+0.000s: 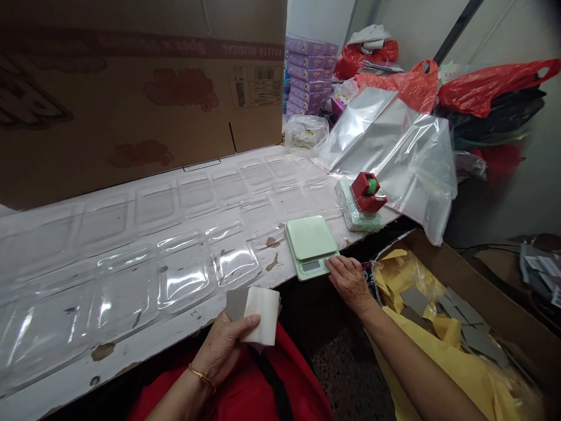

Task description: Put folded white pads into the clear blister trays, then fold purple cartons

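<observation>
My left hand [228, 339], with a gold bangle at the wrist, is closed on a small stack of cards [262, 316] in front of the table edge. A cream sheet lies on top, with grey card showing behind it. My right hand [350, 282] rests its outstretched fingertips on the front right corner of a pale green kitchen scale [311, 238], beside the small display. Nothing lies on the scale's platform. What the display reads is too small to tell. Clear plastic blister trays [232, 254] lie in rows to the left of the scale.
A big cardboard box [144, 99] stands along the back. A red tape dispenser [369, 192] sits on a wrapped block right of the scale. Behind are clear plastic bags [394, 140] and stacked purple boxes [311, 76]. An open carton [421, 237] with grey cards is at lower right.
</observation>
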`<state>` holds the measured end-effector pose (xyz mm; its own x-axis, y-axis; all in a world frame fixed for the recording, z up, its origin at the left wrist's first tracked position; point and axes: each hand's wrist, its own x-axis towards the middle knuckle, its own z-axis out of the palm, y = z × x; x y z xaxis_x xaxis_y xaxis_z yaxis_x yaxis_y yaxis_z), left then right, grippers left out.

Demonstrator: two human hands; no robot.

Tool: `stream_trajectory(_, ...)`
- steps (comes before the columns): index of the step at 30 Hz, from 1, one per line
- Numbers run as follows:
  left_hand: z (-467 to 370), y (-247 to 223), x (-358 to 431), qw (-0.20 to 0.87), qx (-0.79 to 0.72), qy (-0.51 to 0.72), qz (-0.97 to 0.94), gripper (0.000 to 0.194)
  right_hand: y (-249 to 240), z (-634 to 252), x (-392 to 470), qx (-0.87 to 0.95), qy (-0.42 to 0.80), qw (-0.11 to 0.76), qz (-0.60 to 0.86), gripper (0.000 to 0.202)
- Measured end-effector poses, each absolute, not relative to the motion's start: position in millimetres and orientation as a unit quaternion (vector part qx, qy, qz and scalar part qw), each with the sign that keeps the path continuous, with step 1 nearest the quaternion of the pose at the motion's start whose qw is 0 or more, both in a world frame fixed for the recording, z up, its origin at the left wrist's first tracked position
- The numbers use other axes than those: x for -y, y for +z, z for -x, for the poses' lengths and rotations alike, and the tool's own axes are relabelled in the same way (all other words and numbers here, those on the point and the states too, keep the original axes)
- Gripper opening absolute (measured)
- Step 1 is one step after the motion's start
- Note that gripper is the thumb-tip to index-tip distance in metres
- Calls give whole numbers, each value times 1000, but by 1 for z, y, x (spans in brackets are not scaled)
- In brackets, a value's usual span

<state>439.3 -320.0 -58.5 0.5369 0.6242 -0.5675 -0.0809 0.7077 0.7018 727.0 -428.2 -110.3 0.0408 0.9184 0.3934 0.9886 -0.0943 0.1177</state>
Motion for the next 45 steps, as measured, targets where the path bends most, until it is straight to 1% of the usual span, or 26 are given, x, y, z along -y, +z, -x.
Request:
stream_trajectory(3,-441,-55,319,817,-434,209,-317,50,-110,-728,425,675,-186,91,708,32)
stream_trajectory(6,-443,-51,318,819,-427,210,-322,43,-107,-729,425,676,-173,102,709,31)
stream_trajectory(8,-445,-49,318,818,-424,210,-328,37,-101,-724,428,663,-148,131,722,33)
stream_trajectory(10,-448,-49,319,811,-423,217,-342,32,-92,-711,432,638,-97,195,738,39)
stream_trajectory(12,-451,-49,321,798,-420,221,-370,30,-79,-691,434,609,-1,293,737,44)
stream_trajectory(15,-455,-51,324,784,-402,209,-425,27,-63,-656,431,549,229,436,676,42)
stream_trajectory(17,-455,-52,327,773,-386,199,-463,27,-58,-636,424,491,374,480,623,42)
stream_trajectory(18,-455,-52,327,762,-382,194,-486,27,-57,-628,420,464,423,491,604,41)
stream_trajectory(20,-452,-52,327,732,-380,190,-533,25,-59,-617,413,428,473,500,586,32)
stream_trajectory(23,-447,-55,326,696,-385,190,-576,24,-62,-610,409,422,459,503,598,13)
stream_trajectory(26,-442,-61,327,682,-384,191,-593,20,-61,-606,412,450,406,493,624,6)
stream_trajectory(28,-440,-65,329,689,-377,186,-590,22,-60,-603,415,464,390,482,633,5)
stream_trajectory(33,-437,-70,336,737,-357,174,-547,36,-53,-610,421,482,381,461,640,8)
stream_trajectory(36,-436,-69,337,777,-366,165,-485,33,-42,-635,417,512,359,457,632,11)
stream_trajectory(38,-434,-69,336,799,-386,164,-431,31,-30,-662,409,494,352,486,629,9)
stream_trajectory(40,-430,-70,336,805,-414,168,-390,31,-18,-692,398,447,345,539,624,7)
stream_trajectory(43,-423,-74,337,801,-455,173,-350,35,0,-730,381,390,339,609,602,12)
stream_trajectory(45,-420,-76,339,803,-471,168,-324,36,7,-744,371,370,350,625,591,16)
